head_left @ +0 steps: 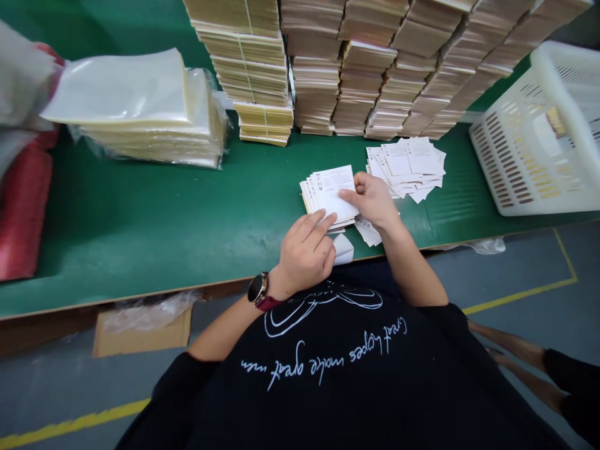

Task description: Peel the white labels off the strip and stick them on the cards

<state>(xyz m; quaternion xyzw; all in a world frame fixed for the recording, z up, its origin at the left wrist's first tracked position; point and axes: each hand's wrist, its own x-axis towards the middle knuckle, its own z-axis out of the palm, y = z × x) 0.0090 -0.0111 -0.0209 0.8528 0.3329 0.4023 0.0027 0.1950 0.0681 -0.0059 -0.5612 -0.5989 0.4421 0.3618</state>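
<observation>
A small stack of white printed cards [330, 184] lies between my hands on the green table. My right hand [374, 199] is closed at the stack's right side, its thumb on the top card and its fingers bent behind the edge. My left hand [307, 247], with a watch on its wrist, rests two stretched fingertips on the near edge of the stack. Its other fingers are curled, and its thumb is hidden. Beside those curled fingers is a folded white paper [344, 249]; I cannot tell whether they touch it. More loose cards [369, 231] lie partly under my right wrist.
A loose pile of cards [405, 164] lies beyond my right hand. Tall paper stacks [365, 75] line the back. Plastic-wrapped sheets [135, 94] sit at left, near a red bundle [23, 212]. A white basket [539, 137] stands right. Another person's legs [529, 369] show lower right.
</observation>
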